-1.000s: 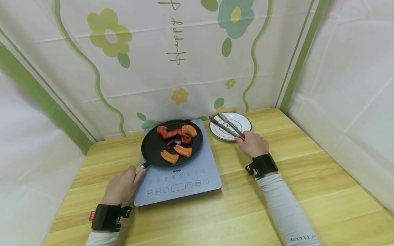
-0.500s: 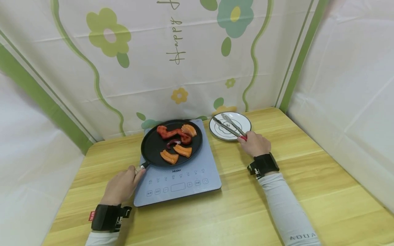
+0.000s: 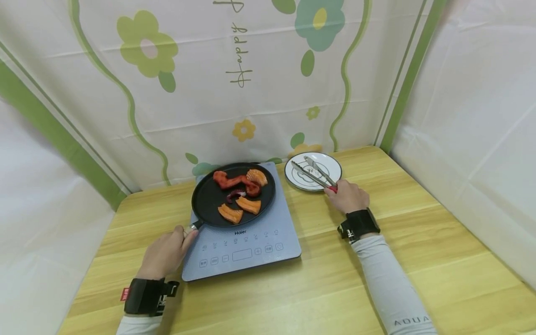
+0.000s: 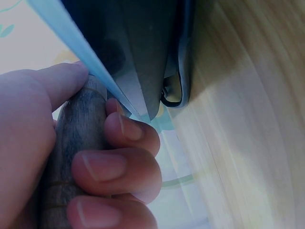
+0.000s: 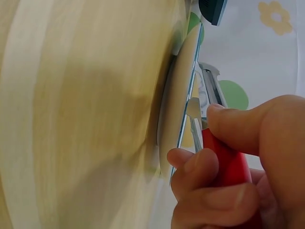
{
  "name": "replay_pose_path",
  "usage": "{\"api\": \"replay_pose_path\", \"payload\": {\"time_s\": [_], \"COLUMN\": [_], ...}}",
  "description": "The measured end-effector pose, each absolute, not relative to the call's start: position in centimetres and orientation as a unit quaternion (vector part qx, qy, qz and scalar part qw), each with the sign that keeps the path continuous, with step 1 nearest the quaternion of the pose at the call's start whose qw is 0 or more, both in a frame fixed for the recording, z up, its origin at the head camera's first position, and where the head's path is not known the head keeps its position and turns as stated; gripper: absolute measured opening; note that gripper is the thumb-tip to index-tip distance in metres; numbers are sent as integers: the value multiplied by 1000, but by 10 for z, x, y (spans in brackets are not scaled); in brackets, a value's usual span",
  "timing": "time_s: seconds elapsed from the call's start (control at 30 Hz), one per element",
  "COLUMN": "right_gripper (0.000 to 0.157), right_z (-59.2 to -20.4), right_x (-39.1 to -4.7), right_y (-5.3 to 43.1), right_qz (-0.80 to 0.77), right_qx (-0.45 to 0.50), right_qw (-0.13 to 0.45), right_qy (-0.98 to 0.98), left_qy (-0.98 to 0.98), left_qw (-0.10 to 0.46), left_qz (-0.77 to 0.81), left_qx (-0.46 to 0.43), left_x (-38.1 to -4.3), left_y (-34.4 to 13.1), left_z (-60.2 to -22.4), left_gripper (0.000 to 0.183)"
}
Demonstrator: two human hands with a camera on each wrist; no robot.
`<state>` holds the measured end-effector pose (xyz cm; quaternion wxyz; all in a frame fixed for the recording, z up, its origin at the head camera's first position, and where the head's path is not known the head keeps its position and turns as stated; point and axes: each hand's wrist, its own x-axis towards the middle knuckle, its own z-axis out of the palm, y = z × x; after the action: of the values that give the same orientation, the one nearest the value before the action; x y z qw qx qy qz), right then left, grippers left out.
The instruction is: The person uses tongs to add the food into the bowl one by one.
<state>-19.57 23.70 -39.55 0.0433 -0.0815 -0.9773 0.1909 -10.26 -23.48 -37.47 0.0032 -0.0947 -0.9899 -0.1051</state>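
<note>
My left hand [image 3: 167, 251] grips the handle [image 4: 78, 129] of a flat black frying pan [image 3: 209, 200]; the left wrist view shows the fingers curled round its wood-look grip. In the pan lie several pieces: orange salmon-like slices [image 3: 249, 205], a red wing-shaped piece [image 3: 227, 181] and a small dark red tentacle [image 3: 236, 195]. My right hand [image 3: 348, 196] holds metal tongs [image 3: 311, 174] by their red handles [image 5: 228, 164]. The tongs' spread arms reach over a white plate [image 3: 291, 178] with a dark rim and printed pattern, with nothing between their tips.
Beneath the pan is a grey-blue induction cooktop [image 3: 276, 223] with printed controls along its front. Everything stands on a wood-grain table [image 3: 343, 288]. A flower-printed cloth [image 3: 201, 70] hangs right behind, and white cloth walls [image 3: 473, 121] rise at both sides.
The tongs and my right hand have shifted slightly to the right over the plate. The left hand, the pan and the pieces in it look unchanged.
</note>
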Motion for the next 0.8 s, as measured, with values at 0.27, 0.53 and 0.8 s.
{"api": "replay_pose_path", "payload": {"time_s": [0.27, 0.53, 0.8], "right_gripper": [41, 41, 40], "right_z": [-401, -405, -408], "right_x": [-198, -199, -202], "right_y": [238, 238, 240], "right_qz": [191, 189, 194], "right_qx": [-84, -87, -89], "right_qw": [52, 51, 41], "right_qy": [-977, -977, -976], "left_qy": [-990, -990, -990], "left_qw": [4, 9, 5], "left_qz": [-104, -103, -106], "left_qx": [-97, -98, -97], "left_x": [-103, -103, -104], "left_y": [-235, -235, -235], "left_z": [-374, -375, -376], "left_gripper": [50, 50, 51]}}
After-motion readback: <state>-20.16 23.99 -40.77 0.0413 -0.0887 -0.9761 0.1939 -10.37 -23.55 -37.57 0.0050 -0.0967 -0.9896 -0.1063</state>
